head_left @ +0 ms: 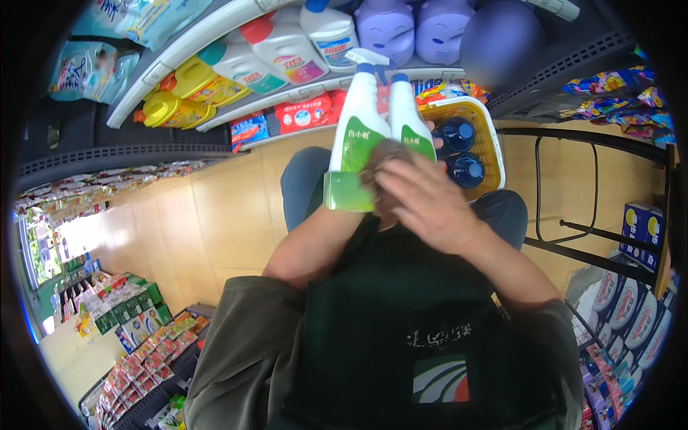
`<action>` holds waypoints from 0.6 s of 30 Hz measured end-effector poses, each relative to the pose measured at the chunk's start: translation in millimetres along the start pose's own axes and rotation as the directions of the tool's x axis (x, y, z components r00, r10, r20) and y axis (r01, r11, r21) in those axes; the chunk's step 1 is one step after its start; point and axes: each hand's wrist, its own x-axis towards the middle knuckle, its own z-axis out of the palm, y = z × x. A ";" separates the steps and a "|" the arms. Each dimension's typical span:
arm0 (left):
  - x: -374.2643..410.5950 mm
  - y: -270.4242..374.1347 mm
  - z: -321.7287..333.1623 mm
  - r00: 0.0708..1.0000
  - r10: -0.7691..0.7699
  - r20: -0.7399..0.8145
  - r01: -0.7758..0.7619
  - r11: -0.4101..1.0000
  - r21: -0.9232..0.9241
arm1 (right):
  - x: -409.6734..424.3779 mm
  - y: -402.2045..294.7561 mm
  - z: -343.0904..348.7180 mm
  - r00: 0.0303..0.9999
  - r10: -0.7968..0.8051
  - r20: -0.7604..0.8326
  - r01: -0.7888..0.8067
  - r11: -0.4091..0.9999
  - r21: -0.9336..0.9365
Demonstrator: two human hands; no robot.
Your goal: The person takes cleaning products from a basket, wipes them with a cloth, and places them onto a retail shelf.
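Observation:
A twin pack of white-and-green cleaner bottles is held up in front of me. The spray bottle (357, 115) has a white trigger head, and the refill bottle (404, 110) beside it has a blue cap. Clear plastic wraps their lower part. My left hand (438, 143) supports the pack from behind; the bottles hide most of it, and only fingertips show at the right edge. A crumpled brown cloth (388, 177) lies under my right hand (430, 196), pressed against the front of the bottles. That hand is slightly blurred.
A yellow basket (494, 145) with dark blue bottles (466, 169) stands between my knees and the shelf. Detergent jugs (285, 51) and purple bottles (384, 27) line the shelf (161, 75). To the right is a black metal frame (537, 188); packaged goods (134, 306) fill the lower left.

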 end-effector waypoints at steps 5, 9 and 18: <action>-9.1 -27.8 3.7 0.992 -0.078 -0.104 0.092 0.986 0.140 | 52.7 -15.6 12.1 0.970 -0.235 -0.061 0.240 0.966 0.094; -16.4 -9.7 22.7 0.996 -0.083 0.043 0.079 0.993 0.090 | 59.5 22.1 -2.8 0.968 -0.201 -0.148 0.186 0.976 -0.110; -31.8 -11.5 37.8 0.990 -0.077 0.115 0.071 0.996 0.058 | 67.1 44.7 -26.6 0.982 -0.020 -0.188 -0.003 0.992 -0.124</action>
